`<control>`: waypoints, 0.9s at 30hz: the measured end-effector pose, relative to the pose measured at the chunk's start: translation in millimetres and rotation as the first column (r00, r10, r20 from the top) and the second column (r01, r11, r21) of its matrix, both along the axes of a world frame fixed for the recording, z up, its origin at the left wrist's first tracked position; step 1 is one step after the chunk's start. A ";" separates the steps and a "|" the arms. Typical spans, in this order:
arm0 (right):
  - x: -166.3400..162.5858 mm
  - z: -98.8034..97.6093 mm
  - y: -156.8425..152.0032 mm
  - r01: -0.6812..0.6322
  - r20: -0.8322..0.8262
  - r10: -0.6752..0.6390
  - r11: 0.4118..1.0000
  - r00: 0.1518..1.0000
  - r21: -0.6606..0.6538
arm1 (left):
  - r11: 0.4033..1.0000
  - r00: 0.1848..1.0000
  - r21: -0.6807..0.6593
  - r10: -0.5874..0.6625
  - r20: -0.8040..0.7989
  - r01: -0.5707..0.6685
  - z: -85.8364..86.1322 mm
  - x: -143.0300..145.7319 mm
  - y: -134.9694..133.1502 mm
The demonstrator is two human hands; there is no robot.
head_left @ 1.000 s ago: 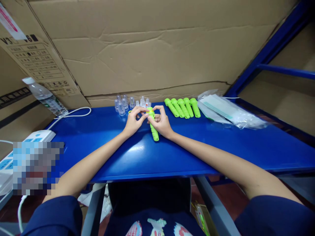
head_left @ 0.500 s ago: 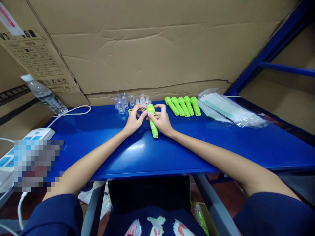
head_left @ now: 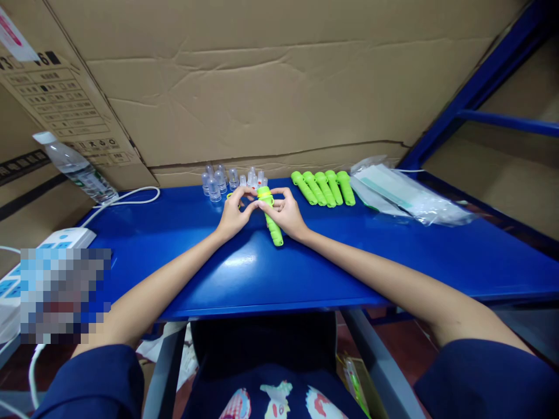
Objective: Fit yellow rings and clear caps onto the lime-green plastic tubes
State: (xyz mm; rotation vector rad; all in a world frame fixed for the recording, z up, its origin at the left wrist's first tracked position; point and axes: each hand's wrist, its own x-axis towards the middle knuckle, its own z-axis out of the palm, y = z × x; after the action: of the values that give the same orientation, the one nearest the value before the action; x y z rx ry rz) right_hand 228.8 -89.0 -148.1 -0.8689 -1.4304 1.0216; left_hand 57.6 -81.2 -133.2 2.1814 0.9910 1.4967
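Observation:
A lime-green flashlight-shaped tube [head_left: 273, 228] with a wider head and a ridged handle is tilted between my hands, above the middle of the blue table. My right hand [head_left: 288, 216] is closed around the upper part of it, thumb along the tube just below the head. My left hand [head_left: 236, 214] is closed too, with thumb and fingertips at the left of the head. A small yellow ring shows partly behind the left fingers. Behind my hands stand several clear plastic domed caps [head_left: 213, 189]. Several matching green tubes [head_left: 322, 189] lie in a row on the right.
Clear plastic bags [head_left: 406, 192] lie at the back right of the blue table [head_left: 393, 250]. On the left are a leaning water bottle [head_left: 78, 170], a white cable and a white power strip [head_left: 70, 235]. Cardboard [head_left: 279, 105] walls the back.
The green tube's handle end has swung slightly to the right, its head slightly left. My left hand has shifted a little to the left. Both hands stay at the tube.

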 end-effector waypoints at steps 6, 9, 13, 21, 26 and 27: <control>0.0 0.4 -0.9 -0.019 -0.011 0.019 1.000 1.000 -0.015 | 1.000 1.000 -0.012 0.013 -0.007 -0.013 1.0 0.2 -2.0; -0.2 0.8 -1.1 -0.033 -0.004 0.033 0.999 0.999 0.000 | 0.999 0.999 -0.022 0.029 -0.014 -0.029 1.1 0.5 -2.3; -0.9 0.7 -0.3 -0.074 -0.028 0.074 0.997 0.997 0.001 | 0.998 0.999 -0.029 0.047 -0.002 -0.047 1.3 1.9 -2.2; -0.9 -4.9 9.6 -0.160 -0.034 0.160 0.987 0.987 0.012 | 0.996 0.999 -0.078 0.048 0.026 -0.046 -2.0 1.2 2.3; 0.9 -5.2 9.5 -0.192 0.009 0.192 0.980 0.981 0.043 | 0.996 0.998 -0.076 0.052 0.034 -0.049 -3.0 0.5 2.4; 1.1 -4.8 8.5 -0.198 0.018 0.197 0.979 0.980 0.041 | 0.997 0.998 -0.061 0.052 0.036 -0.050 -2.6 0.4 1.8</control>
State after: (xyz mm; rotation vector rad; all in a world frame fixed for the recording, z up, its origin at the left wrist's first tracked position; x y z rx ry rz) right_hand 229.9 -80.5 -153.0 -0.7144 -1.5684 1.1298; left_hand 58.1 -79.4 -135.8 2.0937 1.0733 1.5047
